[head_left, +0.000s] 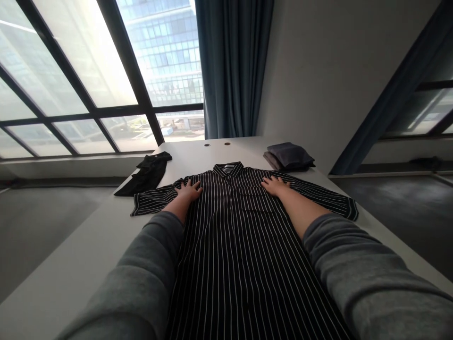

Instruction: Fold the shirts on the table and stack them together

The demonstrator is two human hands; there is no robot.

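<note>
A black shirt with white stripes (233, 245) lies spread front side up, its collar at the far end and both short sleeves stretched out to the sides. My left hand (189, 190) rests flat on it near the left shoulder, fingers spread. On the opposite side, my right hand (276, 185) presses flat beside the right shoulder, above the chest pocket, with its fingers apart. Neither hand grips the cloth. The shirt's lower hem runs out of view at the bottom.
The shirt lies on a white table (88, 264). A crumpled black garment (150, 174) sits at the table's left edge. Folded dark clothes (289, 157) are stacked at the back right. Behind the table hang blue curtains (233, 71) next to large windows.
</note>
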